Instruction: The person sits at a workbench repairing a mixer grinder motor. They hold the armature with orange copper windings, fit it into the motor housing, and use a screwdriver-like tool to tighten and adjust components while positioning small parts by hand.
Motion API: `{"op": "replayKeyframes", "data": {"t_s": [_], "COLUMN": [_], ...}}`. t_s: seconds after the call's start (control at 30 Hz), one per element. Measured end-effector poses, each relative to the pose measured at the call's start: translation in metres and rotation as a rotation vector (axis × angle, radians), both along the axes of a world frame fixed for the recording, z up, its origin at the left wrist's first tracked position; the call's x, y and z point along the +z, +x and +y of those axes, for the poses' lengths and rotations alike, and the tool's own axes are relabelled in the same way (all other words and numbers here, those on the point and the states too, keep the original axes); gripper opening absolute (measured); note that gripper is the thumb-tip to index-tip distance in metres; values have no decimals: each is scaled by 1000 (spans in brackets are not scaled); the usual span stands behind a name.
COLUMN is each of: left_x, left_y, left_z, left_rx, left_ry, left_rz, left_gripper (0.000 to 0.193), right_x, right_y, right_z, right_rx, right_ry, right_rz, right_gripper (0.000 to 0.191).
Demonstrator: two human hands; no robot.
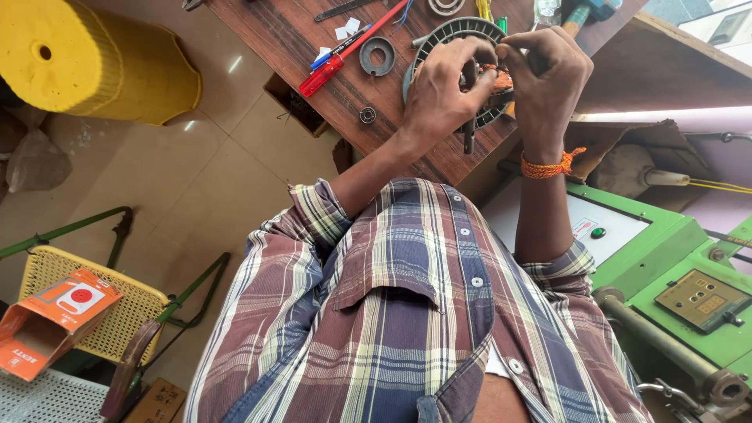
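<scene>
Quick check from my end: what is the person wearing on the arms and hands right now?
Both hands, the left hand and right hand, are bare, with no gloves or rings visible. The plaid shirt, in maroon, blue and cream checks with white buttons, has its sleeves rolled up around the elbows. An orange thread band is tied round the right wrist.
</scene>
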State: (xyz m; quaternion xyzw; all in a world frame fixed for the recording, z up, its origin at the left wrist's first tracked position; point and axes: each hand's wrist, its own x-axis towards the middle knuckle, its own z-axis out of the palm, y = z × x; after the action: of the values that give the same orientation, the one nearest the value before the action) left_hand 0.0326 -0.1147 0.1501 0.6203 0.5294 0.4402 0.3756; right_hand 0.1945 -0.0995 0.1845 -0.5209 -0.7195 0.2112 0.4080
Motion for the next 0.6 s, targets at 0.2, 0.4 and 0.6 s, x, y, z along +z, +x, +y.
{"op": "replayKeyframes", "data": {"t_s": [0.2,0.4,0.6], "left_x": [-22,-29,-20], "left_y": [-35,-62,-66], "left_z": [21,40,50], "left_rx": [-354,-612,-699], "left_ry": [-145,-229,-153], "left_rz": [-386,-470,-338], "left_gripper": [9,14,15], "right_x": [16,22,23], "right_y": [-5,-29,-27], "right_z": [-35,-82,-86], "right_rx": [14,-95,-172], "right_ry": [-123,-384,-339], "right_rz": [41,224,190], "right_gripper": [14,16,14]}}
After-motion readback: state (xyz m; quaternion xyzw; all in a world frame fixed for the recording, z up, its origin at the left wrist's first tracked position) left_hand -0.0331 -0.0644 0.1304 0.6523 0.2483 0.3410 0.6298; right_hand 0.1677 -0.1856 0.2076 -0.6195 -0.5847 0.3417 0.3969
